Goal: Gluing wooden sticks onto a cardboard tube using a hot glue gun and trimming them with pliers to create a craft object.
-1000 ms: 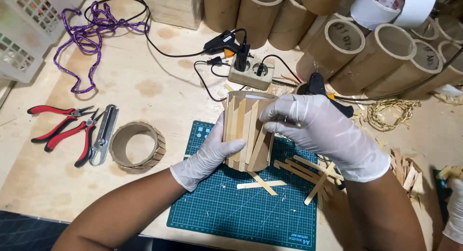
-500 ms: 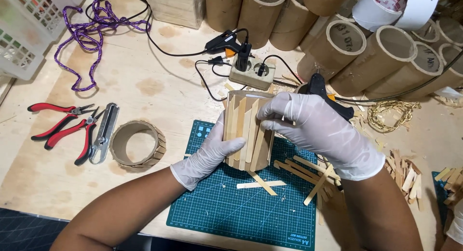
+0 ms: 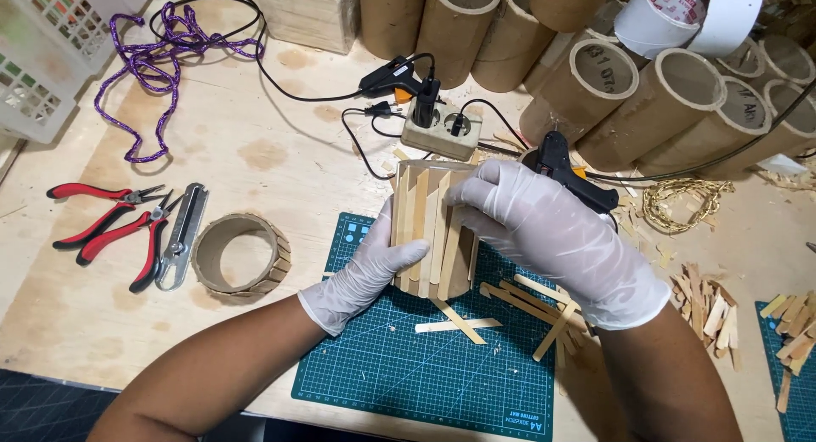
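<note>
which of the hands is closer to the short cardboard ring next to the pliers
Left. The left hand grips the stick-covered tube just right of the cardboard ring, with a small gap between them. The right hand lies farther right, beyond the tube.

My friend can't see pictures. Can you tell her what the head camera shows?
Two gloved hands, left hand and right hand, hold a cardboard tube covered with wooden sticks over a green cutting mat. Loose sticks lie on the mat, with pliers to the left and a glue gun behind.
</note>
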